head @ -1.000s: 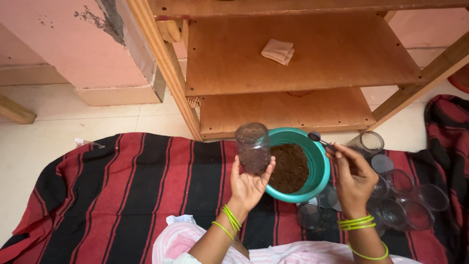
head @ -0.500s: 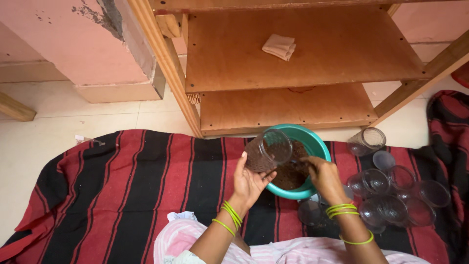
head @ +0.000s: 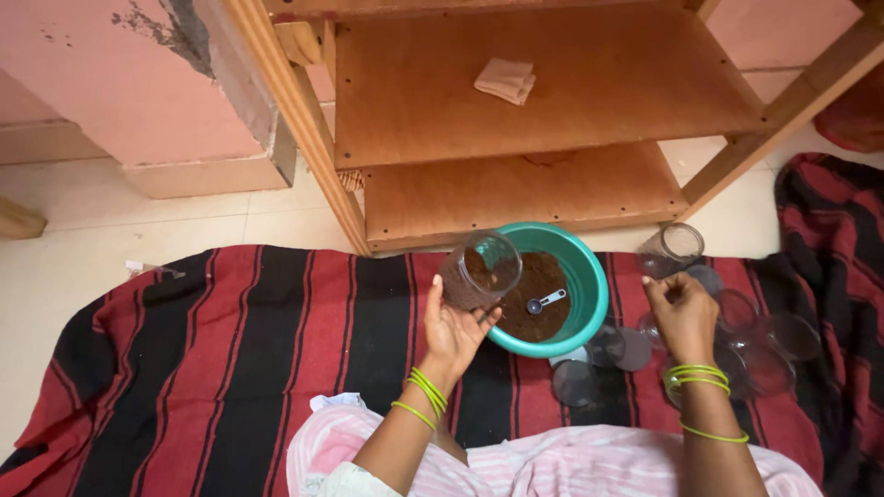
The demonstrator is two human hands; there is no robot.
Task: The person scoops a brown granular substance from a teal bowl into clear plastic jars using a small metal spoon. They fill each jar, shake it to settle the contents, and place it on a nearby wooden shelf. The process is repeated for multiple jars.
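At centre frame, a clear plastic jar point(head: 479, 270) is held tilted in the left hand point(head: 451, 333), mouth turned up and to the right over the rim of a teal bowl point(head: 589, 304). The left hand's fingers are curled around the jar's lower side, thumb on the near wall. Dark brown powder is seen inside the jar. The bowl is seated on a red-and-black striped cloth point(head: 239, 359) and is partly filled with the same brown powder point(head: 543, 308); a small measuring spoon point(head: 545, 301) is laid on the powder, untouched by either hand.

To the right of the bowl, the right hand point(head: 683, 313) is raised over a cluster of empty clear jars point(head: 764, 345), fingers loosely bent and pinched together near a flat round lid point(head: 704, 278); whether anything is actually gripped cannot be told, since the fingertips are seen from behind. One more clear jar point(head: 669, 248) is lying on its side just above that hand. Several round lids point(head: 575, 382) are scattered on the cloth below the bowl.

Green bangles are worn on both wrists. Across the upper frame, a wooden shelf unit point(head: 552, 92) is seen, with a folded beige cloth point(head: 505, 80) resting on its upper board. Pale floor tile point(head: 110, 230) is visible at left.
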